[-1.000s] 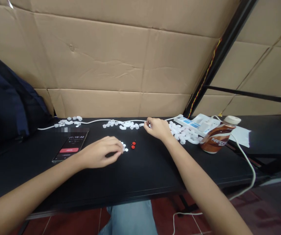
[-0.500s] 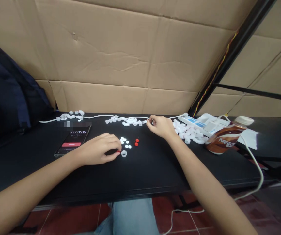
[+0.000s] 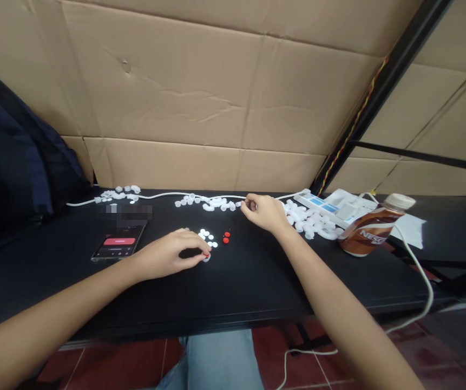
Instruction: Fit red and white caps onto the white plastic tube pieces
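Observation:
My left hand (image 3: 178,252) pinches a small red disc (image 3: 207,254) between thumb and fingertips, right at the small translucent white ring (image 3: 207,259) on the table. The fingertips partly cover the ring. Just behind them lie several flat white discs (image 3: 203,234). Two red discs (image 3: 227,238) sit a little to the right. Farther back, my right hand (image 3: 263,211) has its thumb and fingers curled together beside a row of white plastic rings (image 3: 218,203). Whether anything is between those fingers cannot be made out.
A heap of white rings (image 3: 312,219) lies right of my right hand, near a Nescafé bottle (image 3: 368,227) and a white-and-blue box (image 3: 324,206). Left are a phone (image 3: 119,241), more white pieces (image 3: 121,193) and a dark backpack (image 3: 13,157). A white cable (image 3: 168,194) runs along the back.
My left hand has moved slightly right and brought the red disc onto the white ring. My right hand has stayed almost in place, fingers still curled.

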{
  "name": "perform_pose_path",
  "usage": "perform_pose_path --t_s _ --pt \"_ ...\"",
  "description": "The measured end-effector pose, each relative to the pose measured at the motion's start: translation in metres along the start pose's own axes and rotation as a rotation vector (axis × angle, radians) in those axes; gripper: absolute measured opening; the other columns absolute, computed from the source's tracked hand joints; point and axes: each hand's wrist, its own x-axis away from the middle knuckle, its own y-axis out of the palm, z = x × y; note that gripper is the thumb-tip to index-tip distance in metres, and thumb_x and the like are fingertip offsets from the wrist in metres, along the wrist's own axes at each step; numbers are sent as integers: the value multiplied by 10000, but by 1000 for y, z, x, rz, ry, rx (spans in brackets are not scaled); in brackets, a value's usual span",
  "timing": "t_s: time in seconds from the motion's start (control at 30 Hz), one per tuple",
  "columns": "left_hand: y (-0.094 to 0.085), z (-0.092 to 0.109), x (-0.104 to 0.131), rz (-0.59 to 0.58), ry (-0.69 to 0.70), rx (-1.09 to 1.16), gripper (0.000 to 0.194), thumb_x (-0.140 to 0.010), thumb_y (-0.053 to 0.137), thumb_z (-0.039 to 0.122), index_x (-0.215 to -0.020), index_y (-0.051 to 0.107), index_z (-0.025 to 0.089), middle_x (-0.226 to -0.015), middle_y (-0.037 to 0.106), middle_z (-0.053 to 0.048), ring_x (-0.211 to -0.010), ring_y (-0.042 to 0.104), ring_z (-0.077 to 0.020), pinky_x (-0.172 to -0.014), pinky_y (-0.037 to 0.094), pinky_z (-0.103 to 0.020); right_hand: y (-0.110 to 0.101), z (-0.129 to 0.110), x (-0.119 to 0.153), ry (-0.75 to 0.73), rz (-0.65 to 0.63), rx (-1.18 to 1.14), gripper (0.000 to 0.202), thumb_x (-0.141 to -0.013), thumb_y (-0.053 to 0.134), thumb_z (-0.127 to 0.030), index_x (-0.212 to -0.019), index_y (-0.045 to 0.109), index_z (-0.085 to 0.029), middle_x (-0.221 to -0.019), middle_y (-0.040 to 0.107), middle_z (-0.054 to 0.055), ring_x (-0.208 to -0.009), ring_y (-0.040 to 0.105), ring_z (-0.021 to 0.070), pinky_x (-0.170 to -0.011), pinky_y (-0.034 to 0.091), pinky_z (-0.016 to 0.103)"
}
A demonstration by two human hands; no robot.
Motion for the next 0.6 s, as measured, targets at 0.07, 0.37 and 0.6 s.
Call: perform_pose_path --t_s 0.07,0.37,0.6 --pt "0 0 0 -12 -9 -26 126 -924 564 262 -1003 662 256 -1054 710 8 -997 650 -152 -983 416 -338 0 -1 0 -1 -5 -9 224 -828 490 -372 -698 586 -218 -634 636 -7 -593 552 145 -526 275 269" --pt "-1 -4 3 -46 -25 -306 381 -940 435 133 -1263 563 290 -1300 587 -10 -1188 525 -184 -1005 376 -360 -1 -4 1 -7 -17 -29 218 -824 493 -361 -699 599 -217 -638 633 -9 -580 531 133 -524 278 268" --pt "-2 -9 2 -70 -66 -378 193 -954 491 235 -1072 643 241 -1133 660 -8 -1069 590 -183 -980 362 -359 1 -3 1 2 -13 -45 212 -816 509 -365 -684 584 -217 -634 631 -23 -574 519 126 -521 276 260"
